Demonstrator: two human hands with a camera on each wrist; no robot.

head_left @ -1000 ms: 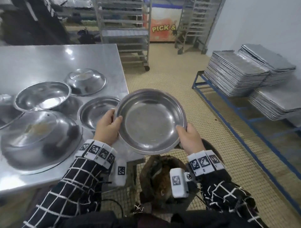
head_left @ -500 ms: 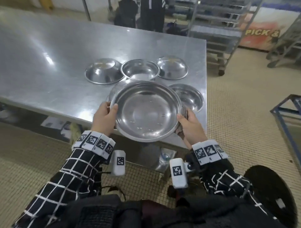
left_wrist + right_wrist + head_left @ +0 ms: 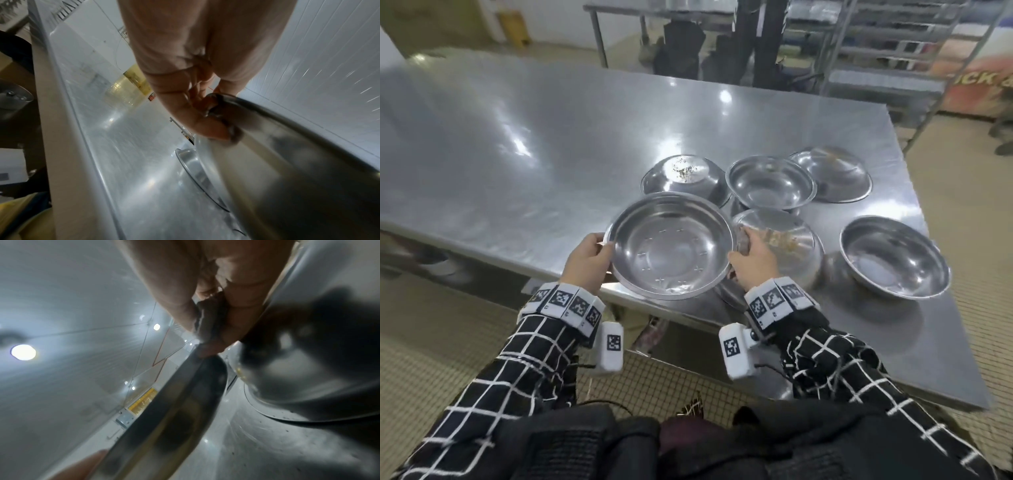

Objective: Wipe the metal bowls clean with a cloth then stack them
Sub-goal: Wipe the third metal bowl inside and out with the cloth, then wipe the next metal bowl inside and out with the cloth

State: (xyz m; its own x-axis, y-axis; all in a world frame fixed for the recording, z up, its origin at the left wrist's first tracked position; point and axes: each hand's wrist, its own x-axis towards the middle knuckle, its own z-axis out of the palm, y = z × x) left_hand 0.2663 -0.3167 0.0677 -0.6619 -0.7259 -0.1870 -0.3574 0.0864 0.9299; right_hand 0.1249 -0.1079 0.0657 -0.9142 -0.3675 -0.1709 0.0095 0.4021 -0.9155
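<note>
Hands (image 3: 585,263) (image 3: 753,263) grip an upright bowl (image 3: 671,245), fingers curled round its rim. It holds nothing. Crumbs dot two upturned bowls (image 3: 685,176) (image 3: 779,240) on the bench (image 3: 517,137).

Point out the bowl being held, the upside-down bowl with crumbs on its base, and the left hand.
held bowl (image 3: 671,248), head view, bare inner bottom.
crumbed upside-down bowl (image 3: 683,173), head view, upturned base.
left hand (image 3: 587,262), head view, back of the hand gripping the rim.
</note>
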